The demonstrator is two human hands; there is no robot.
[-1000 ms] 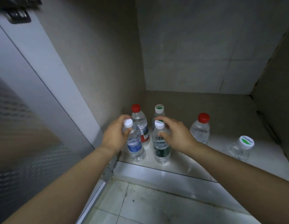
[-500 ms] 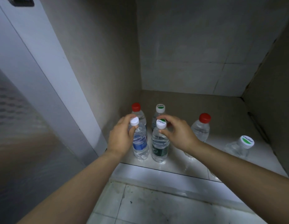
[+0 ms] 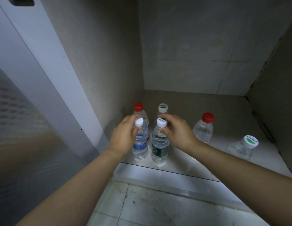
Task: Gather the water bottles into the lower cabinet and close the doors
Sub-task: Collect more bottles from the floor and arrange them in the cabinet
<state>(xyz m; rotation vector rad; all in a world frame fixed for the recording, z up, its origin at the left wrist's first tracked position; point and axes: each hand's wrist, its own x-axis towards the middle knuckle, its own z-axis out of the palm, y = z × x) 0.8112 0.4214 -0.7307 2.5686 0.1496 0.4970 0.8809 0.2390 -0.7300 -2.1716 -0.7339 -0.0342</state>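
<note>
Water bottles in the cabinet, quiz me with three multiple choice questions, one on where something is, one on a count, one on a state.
1. Where does the blue-label bottle stand?
A. front left, beside the green-label bottle
B. back right corner
C. outside on the tiled floor

2. How many bottles have red caps?
A. none
B. two
C. four

3. How is the left door?
A. shut
B. open
C. missing

Answers:
1 A: the blue-label bottle, under the left hand, stands next to the green-label bottle, which is under the right hand.
2 B: red caps and.
3 B: the left door is swung outward.
</note>
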